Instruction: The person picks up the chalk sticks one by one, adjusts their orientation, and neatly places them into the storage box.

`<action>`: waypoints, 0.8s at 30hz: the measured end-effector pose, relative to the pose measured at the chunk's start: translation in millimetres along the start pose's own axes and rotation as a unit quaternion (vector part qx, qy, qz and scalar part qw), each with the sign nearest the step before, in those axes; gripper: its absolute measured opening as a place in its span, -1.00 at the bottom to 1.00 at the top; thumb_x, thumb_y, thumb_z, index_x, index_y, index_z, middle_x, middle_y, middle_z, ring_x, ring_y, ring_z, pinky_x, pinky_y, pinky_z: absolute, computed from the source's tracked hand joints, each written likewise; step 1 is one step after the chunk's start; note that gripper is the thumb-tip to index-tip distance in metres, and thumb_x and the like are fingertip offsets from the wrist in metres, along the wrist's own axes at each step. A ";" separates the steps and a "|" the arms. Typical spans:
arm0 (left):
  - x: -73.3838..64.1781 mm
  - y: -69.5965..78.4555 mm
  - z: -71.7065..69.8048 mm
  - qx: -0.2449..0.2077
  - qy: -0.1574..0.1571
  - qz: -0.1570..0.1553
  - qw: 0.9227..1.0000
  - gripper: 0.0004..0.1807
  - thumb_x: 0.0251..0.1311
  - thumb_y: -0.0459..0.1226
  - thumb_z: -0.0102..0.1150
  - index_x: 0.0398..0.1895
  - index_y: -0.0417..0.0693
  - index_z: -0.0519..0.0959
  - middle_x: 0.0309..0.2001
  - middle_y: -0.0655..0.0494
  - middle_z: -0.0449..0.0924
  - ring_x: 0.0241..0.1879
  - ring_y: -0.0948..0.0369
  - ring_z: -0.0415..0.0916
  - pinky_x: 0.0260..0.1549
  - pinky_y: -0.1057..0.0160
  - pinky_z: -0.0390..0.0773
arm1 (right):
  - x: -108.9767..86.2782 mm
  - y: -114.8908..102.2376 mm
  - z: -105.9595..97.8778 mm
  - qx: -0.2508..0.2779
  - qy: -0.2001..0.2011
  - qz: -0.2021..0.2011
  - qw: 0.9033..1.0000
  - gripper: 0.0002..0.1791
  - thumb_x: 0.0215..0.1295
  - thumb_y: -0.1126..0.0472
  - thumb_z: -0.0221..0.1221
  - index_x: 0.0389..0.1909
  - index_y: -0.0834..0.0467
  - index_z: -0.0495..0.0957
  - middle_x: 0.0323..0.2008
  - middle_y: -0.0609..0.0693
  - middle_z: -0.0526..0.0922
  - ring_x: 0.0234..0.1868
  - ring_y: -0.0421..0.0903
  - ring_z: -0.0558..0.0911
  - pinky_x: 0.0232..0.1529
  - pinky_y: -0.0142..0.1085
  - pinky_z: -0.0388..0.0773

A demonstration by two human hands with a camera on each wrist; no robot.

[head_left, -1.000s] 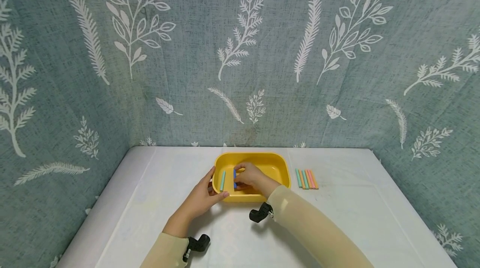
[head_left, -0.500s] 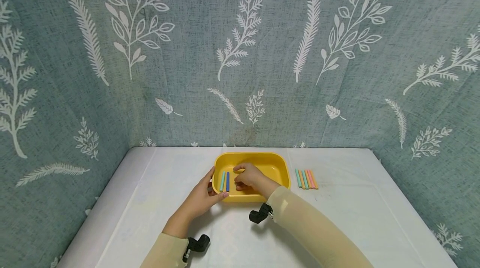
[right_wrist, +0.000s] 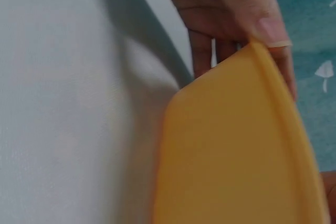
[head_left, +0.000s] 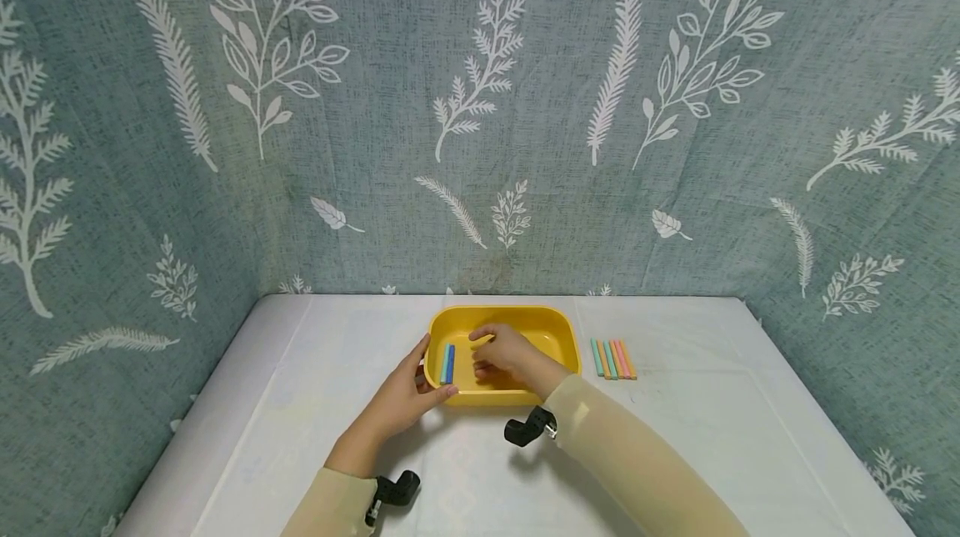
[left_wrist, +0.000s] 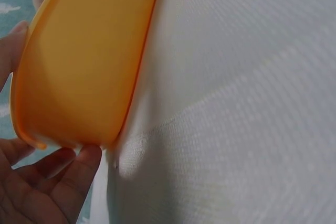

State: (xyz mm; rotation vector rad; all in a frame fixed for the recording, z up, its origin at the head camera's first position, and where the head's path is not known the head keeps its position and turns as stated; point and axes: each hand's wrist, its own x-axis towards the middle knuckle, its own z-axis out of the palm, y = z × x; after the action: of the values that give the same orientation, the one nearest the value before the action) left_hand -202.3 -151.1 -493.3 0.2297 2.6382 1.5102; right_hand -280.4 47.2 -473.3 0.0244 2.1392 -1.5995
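A yellow plastic tray (head_left: 553, 343) stands on the white-covered table. Inside its left end lie a light green chalk stick (head_left: 445, 364) and a blue chalk stick (head_left: 451, 365), side by side and seemingly touching. My left hand (head_left: 401, 402) holds the tray's left end, thumb at the front rim and fingers around the side; the left wrist view shows its fingertips (left_wrist: 90, 156) against the outer wall. My right hand (head_left: 512, 355) hovers over the tray's middle, right of the blue chalk, with fingers loosely bent and nothing visible in them. The front wall hides it in the right wrist view.
To the right of the tray, several green, orange and pink chalk sticks (head_left: 613, 359) lie in a row on the white cloth (head_left: 690, 420). A leaf-patterned curtain (head_left: 480, 212) rises behind the table and along both sides.
The blue chalk has left my right fingers and shifted left until it lies beside the green one. My right hand has drawn slightly right. The left hand stays put.
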 end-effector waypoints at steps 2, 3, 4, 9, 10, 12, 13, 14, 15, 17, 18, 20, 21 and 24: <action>-0.5 -0.1 0.3 -0.006 0.000 0.001 1.000 0.12 0.18 -0.08 0.44 0.63 -0.02 -0.10 0.54 -0.12 0.06 0.32 -0.08 0.39 0.16 0.07 0.55 | -2.8 -1.9 -3.5 -0.001 -0.002 -0.006 1.000 -0.62 0.32 0.46 0.20 0.15 0.28 0.52 -0.31 0.18 0.57 -0.49 -0.08 0.63 -0.37 -0.27 0.72; -0.7 -0.3 0.5 -0.008 0.000 0.002 1.000 0.12 0.18 -0.09 0.44 0.63 -0.01 -0.10 0.54 -0.12 0.07 0.31 -0.07 0.40 0.15 0.07 0.56 | -4.1 -2.6 -5.2 -0.002 -0.004 -0.012 1.000 -0.62 0.31 0.46 0.20 0.14 0.29 0.52 -0.30 0.18 0.57 -0.49 -0.07 0.64 -0.37 -0.26 0.72; -0.8 -0.6 0.7 -0.011 0.000 0.003 1.000 0.12 0.18 -0.09 0.44 0.63 -0.01 -0.10 0.53 -0.12 0.09 0.30 -0.06 0.41 0.15 0.07 0.56 | -6.0 -3.8 -7.2 -0.004 -0.004 -0.017 1.000 -0.63 0.31 0.46 0.20 0.14 0.30 0.53 -0.29 0.18 0.56 -0.48 -0.07 0.64 -0.36 -0.26 0.72; -0.4 -1.9 1.2 -0.018 0.002 0.005 1.000 0.12 0.17 -0.07 0.45 0.63 -0.01 -0.10 0.52 -0.13 0.12 0.28 -0.05 0.44 0.15 0.08 0.56 | -16.7 -10.7 -18.6 -0.017 -0.002 -0.042 0.999 -0.67 0.33 0.43 0.20 0.11 0.33 0.54 -0.27 0.19 0.57 -0.41 -0.04 0.66 -0.31 -0.22 0.73; -0.2 -1.9 1.2 -0.019 0.003 0.005 1.000 0.12 0.17 -0.07 0.45 0.63 -0.01 -0.10 0.52 -0.13 0.12 0.28 -0.05 0.43 0.15 0.08 0.56 | -19.2 -12.5 -21.4 -0.017 -0.002 -0.043 0.999 -0.67 0.35 0.43 0.19 0.12 0.33 0.54 -0.25 0.20 0.57 -0.39 -0.03 0.66 -0.27 -0.21 0.73; -0.1 -1.8 1.1 -0.018 0.003 0.002 1.000 0.13 0.16 -0.06 0.45 0.63 -0.01 -0.10 0.52 -0.13 0.12 0.29 -0.05 0.43 0.15 0.08 0.56 | -23.9 -15.6 -26.6 -0.009 -0.003 -0.046 0.999 -0.67 0.37 0.42 0.17 0.13 0.35 0.53 -0.22 0.20 0.57 -0.34 -0.01 0.66 -0.21 -0.17 0.73; 0.0 -1.8 1.0 -0.017 0.003 0.000 1.000 0.13 0.16 -0.05 0.45 0.63 0.00 -0.10 0.52 -0.13 0.12 0.29 -0.05 0.43 0.15 0.08 0.56 | -26.5 -17.2 -29.1 -0.006 -0.003 -0.048 0.999 -0.67 0.38 0.41 0.17 0.14 0.35 0.53 -0.21 0.20 0.56 -0.32 0.00 0.66 -0.18 -0.15 0.73; 0.0 -1.7 1.0 -0.017 0.004 -0.001 1.000 0.13 0.16 -0.05 0.45 0.63 0.00 -0.10 0.51 -0.13 0.12 0.29 -0.05 0.42 0.16 0.07 0.55 | -28.7 -18.2 -31.5 0.000 -0.002 -0.050 0.999 -0.67 0.39 0.41 0.16 0.15 0.36 0.52 -0.19 0.21 0.56 -0.31 0.00 0.65 -0.16 -0.13 0.72; 0.0 -1.6 1.0 -0.017 0.004 -0.001 1.000 0.13 0.16 -0.05 0.45 0.63 0.00 -0.10 0.51 -0.13 0.13 0.29 -0.06 0.42 0.16 0.07 0.55 | -31.1 -19.3 -33.9 0.004 -0.001 -0.053 0.999 -0.66 0.40 0.41 0.16 0.15 0.37 0.51 -0.19 0.21 0.56 -0.31 0.00 0.64 -0.14 -0.12 0.72; -0.1 -1.2 1.0 -0.015 0.004 -0.002 1.000 0.13 0.16 -0.05 0.45 0.63 0.00 -0.10 0.51 -0.14 0.14 0.30 -0.06 0.42 0.16 0.07 0.55 | -36.1 -21.6 -38.8 0.014 0.002 -0.057 0.998 -0.67 0.42 0.40 0.15 0.16 0.37 0.50 -0.16 0.22 0.56 -0.31 -0.01 0.62 -0.11 -0.09 0.71; -0.1 -0.9 1.0 -0.014 0.005 -0.002 1.000 0.13 0.16 -0.05 0.45 0.63 0.00 -0.10 0.51 -0.14 0.14 0.29 -0.06 0.42 0.16 0.06 0.55 | -39.1 -22.6 -41.0 0.015 0.006 -0.061 0.998 -0.67 0.42 0.39 0.14 0.16 0.37 0.50 -0.17 0.21 0.56 -0.32 -0.01 0.61 -0.11 -0.08 0.71; 0.2 -0.6 1.3 -0.012 0.006 -0.005 1.000 0.14 0.15 -0.04 0.45 0.63 0.00 -0.10 0.51 -0.15 0.13 0.30 -0.06 0.42 0.17 0.06 0.55 | -45.8 -25.2 -46.2 0.015 0.008 -0.069 0.997 -0.68 0.44 0.39 0.13 0.16 0.37 0.50 -0.14 0.24 0.57 -0.33 -0.02 0.61 -0.07 -0.05 0.70; 0.3 -0.5 1.4 -0.009 0.006 -0.006 1.000 0.14 0.15 -0.03 0.45 0.63 0.00 -0.10 0.51 -0.15 0.13 0.30 -0.06 0.42 0.17 0.06 0.55 | -49.2 -26.6 -49.1 0.017 0.006 -0.073 0.997 -0.68 0.45 0.39 0.13 0.16 0.37 0.50 -0.13 0.26 0.57 -0.33 -0.03 0.61 -0.05 -0.03 0.69; 1.1 -0.7 2.1 -0.004 0.007 -0.011 1.000 0.14 0.15 -0.01 0.45 0.64 0.02 -0.10 0.52 -0.15 0.12 0.30 -0.06 0.41 0.17 0.05 0.55 | -58.8 -29.0 -57.8 0.023 0.007 -0.085 0.996 -0.71 0.44 0.38 0.13 0.12 0.34 0.53 -0.12 0.26 0.57 -0.32 -0.02 0.61 -0.02 -0.02 0.68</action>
State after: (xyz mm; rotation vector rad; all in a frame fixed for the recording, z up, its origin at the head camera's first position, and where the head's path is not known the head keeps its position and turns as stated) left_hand -203.1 -149.5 -495.0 0.1905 2.6364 1.5211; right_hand -256.6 105.7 -412.8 -0.1365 2.1638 -1.7492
